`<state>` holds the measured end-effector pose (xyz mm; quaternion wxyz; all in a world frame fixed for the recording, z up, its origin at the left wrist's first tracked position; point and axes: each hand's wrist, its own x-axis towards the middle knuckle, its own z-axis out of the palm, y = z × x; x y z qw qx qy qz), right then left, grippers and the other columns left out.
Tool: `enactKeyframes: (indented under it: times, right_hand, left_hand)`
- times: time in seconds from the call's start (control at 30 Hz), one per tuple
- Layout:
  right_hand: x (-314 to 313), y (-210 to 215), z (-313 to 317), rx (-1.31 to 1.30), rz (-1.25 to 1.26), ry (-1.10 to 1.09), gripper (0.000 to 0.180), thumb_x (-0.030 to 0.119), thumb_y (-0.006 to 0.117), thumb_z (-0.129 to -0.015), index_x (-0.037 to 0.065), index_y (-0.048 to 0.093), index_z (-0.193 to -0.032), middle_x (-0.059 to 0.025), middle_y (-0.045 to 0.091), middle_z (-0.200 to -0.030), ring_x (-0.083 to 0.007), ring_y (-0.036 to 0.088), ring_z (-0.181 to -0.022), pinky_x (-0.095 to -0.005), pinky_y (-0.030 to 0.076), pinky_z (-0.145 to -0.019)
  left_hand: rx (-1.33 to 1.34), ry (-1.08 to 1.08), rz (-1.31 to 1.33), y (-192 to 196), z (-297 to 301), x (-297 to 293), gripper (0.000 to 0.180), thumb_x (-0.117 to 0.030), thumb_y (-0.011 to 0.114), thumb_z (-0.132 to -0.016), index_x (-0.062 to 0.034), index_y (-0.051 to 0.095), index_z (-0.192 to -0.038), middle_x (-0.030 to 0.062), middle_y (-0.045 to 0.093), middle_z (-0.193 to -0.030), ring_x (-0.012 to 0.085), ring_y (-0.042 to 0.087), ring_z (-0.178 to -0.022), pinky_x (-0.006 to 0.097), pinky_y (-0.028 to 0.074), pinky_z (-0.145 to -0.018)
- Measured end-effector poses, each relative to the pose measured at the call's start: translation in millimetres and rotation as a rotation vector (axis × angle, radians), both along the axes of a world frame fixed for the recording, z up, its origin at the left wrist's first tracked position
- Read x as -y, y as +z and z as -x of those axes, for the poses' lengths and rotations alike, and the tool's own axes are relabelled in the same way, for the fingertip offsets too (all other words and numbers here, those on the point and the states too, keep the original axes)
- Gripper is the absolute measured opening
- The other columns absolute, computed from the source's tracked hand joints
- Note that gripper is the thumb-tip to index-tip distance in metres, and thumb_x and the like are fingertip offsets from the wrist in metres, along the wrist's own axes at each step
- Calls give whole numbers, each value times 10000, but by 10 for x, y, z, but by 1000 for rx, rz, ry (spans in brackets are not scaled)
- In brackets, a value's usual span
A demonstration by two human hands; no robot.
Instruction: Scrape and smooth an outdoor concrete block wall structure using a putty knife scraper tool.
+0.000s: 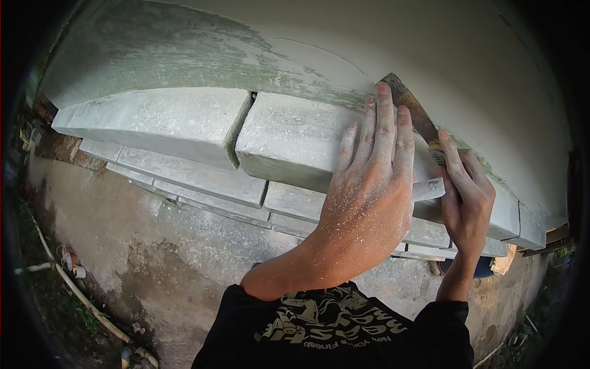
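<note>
My left hand (373,169), dusted with white powder, lies with its fingers stretched out over the top ledge, fingertips close to the wall and the blade. A pale squared stub (429,189) pokes out beside its palm; what it belongs to is hidden. In my right hand (470,190) is a scraper (416,111) with a worn, stained blade, its tip up against the wall near my left fingertips. Smooth pale plaster (344,31) covers part of the wall, while a greenish grey, streaked area (184,58) shows at the left. My left thumb is hidden.
Below the wall run pale grey, dusty blocks (295,129) in stepped rows, with a dark gap (243,129) between two upper ones. Stained concrete (172,289) lies further down. A pipe (80,295) crosses the lower left, and a dark blue container (479,266) sits below right.
</note>
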<state>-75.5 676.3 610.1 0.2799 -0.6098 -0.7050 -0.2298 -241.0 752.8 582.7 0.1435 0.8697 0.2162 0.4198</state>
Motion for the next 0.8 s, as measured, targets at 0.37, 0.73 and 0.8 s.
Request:
enactKeyframes:
  times: [0.37, 0.73, 0.8]
  right_hand:
    - [-50, 118, -24, -53, 12, 9, 557, -12, 679, -850, 106, 636, -1393, -115, 650, -880, -243, 565, -746, -361, 489, -733]
    - [70, 38, 38, -47, 48, 15, 569, 15, 644, -866, 144, 616, -1420, -121, 656, -912, -259, 576, -763, -357, 490, -767]
    - [102, 34, -2, -49, 45, -6, 577, 20, 646, -861, 146, 613, -1424, -120, 646, -893, -261, 582, -770, -370, 491, -774]
  left_hand:
    - [17, 69, -50, 9, -35, -3, 709, -21, 566, -865, 271, 268, -1438, 535, 143, -1496, 619, 247, -1432, 650, 247, -1164]
    - [35, 38, -16, 12, -34, 115, 696, -39, 566, -881, 287, 272, -1422, 538, 138, -1494, 644, 245, -1415, 663, 244, -1160]
    - [24, 10, -38, 8, -33, 88, 692, -46, 565, -887, 287, 276, -1420, 539, 136, -1494, 646, 246, -1413, 667, 243, -1158]
